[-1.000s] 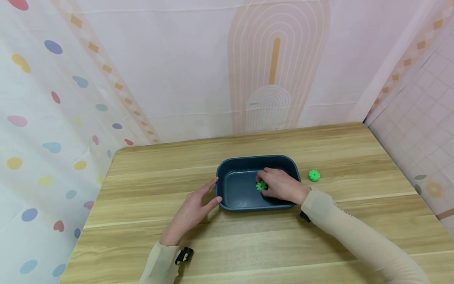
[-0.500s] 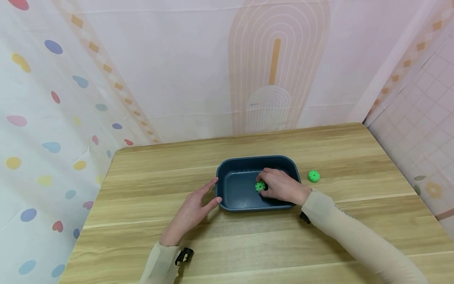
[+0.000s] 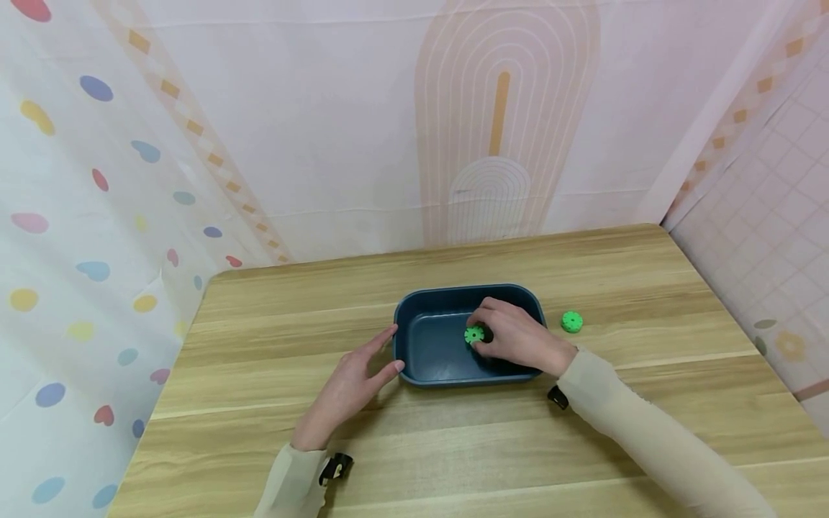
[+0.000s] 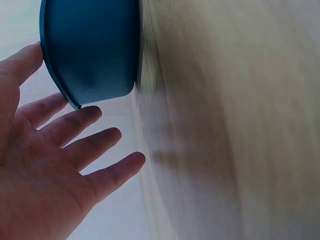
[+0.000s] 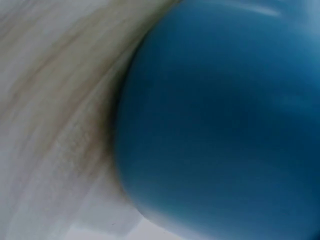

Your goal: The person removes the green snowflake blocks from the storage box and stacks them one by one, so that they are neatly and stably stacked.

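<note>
A dark blue rectangular tray [image 3: 437,382] stands on the wooden table. My left hand [image 3: 346,385] is at its left end, with fingers spread and straight. In the left wrist view, the thumb and index fingertip of that hand [image 4: 55,160] touch the rim of the tray [image 4: 92,50]. My right hand [image 3: 514,337] reaches over the right side into the tray. Its thumb and fingers pinch a green notched disc [image 3: 474,335] with a small centre hole. Only the outer wall of the tray [image 5: 215,120] fills the right wrist view, and the hand is hidden there.
Another green notched piece [image 3: 572,321], thick like a small stack, lies on the table [image 3: 479,446] just right of the tray. Patterned curtains [image 3: 350,129] hang along the back and both sides of the table.
The right hand and the green disc have shifted slightly up and left in the head view, inside the tray. The left hand stays at the tray's left end.
</note>
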`<state>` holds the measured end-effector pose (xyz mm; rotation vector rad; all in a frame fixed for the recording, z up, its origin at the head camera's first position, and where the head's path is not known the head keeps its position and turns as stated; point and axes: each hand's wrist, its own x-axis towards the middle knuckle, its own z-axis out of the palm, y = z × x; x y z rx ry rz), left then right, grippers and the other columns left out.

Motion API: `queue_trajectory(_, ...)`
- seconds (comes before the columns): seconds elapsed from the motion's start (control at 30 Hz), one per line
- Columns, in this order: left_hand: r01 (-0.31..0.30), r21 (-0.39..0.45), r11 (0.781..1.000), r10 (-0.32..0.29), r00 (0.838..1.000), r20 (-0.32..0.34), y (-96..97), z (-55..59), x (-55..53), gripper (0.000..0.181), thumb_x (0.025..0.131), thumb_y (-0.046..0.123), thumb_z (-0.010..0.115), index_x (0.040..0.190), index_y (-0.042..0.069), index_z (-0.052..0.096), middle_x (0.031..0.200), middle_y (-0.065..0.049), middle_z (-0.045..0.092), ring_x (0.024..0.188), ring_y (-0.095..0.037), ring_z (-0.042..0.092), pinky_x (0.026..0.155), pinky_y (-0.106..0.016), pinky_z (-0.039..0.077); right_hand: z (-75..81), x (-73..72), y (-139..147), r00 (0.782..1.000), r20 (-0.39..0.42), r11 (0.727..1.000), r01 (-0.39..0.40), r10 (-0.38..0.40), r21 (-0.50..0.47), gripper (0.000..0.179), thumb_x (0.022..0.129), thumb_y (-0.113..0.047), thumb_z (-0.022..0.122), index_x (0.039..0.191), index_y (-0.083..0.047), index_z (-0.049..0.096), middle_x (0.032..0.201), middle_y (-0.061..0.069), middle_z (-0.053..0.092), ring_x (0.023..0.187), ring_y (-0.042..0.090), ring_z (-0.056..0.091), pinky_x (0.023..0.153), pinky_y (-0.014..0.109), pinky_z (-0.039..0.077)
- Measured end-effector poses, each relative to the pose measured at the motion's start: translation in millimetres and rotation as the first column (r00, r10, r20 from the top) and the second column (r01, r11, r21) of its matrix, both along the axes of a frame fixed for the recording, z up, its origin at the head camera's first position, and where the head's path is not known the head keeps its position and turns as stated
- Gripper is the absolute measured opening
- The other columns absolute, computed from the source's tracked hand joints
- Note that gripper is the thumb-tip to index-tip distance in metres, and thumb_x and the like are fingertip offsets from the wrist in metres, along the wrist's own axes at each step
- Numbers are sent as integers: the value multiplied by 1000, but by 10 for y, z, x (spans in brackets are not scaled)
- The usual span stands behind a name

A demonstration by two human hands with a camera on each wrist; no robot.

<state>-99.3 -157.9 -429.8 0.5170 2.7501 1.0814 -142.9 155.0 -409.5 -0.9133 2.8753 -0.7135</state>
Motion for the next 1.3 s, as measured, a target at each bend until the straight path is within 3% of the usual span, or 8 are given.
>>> queue_trajectory(0.83, 7, 0, 1000, -7, 1000, -15, 4, -7, 4, 66, 105, 42, 61, 161, 15, 39, 160, -13, 42, 146, -34, 42, 117, -54, 37, 156, 141, 174, 997, 19, 985, 72, -69, -157, 30, 92, -19, 80, 119, -8, 73, 115, 3, 64, 100, 20, 63, 86, 39, 55)
queue_trajectory(1.03, 8, 2, 1000, -8, 1000, -12, 11, -5, -2, 67, 105, 42, 62, 161, 16, 39, 161, -13, 42, 146, -33, 42, 117, -54, 37, 153, 174, 258, 995, -6, 979, 99, -102, -176, 31, 91, -20, 82, 118, -9, 74, 113, 2, 65, 98, 18, 63, 82, 38, 53)
queue_trajectory(1.3, 3, -1, 1000, -3, 1000, -6, 8, -4, -1, 66, 105, 39, 63, 161, 15, 39, 161, -13, 42, 147, -33, 41, 118, -54, 36, 156, 216, 353, 991, 25, 970, 137, -135, -199, 32, 92, -23, 81, 119, -9, 73, 112, -1, 64, 97, 17, 61, 80, 35, 54)
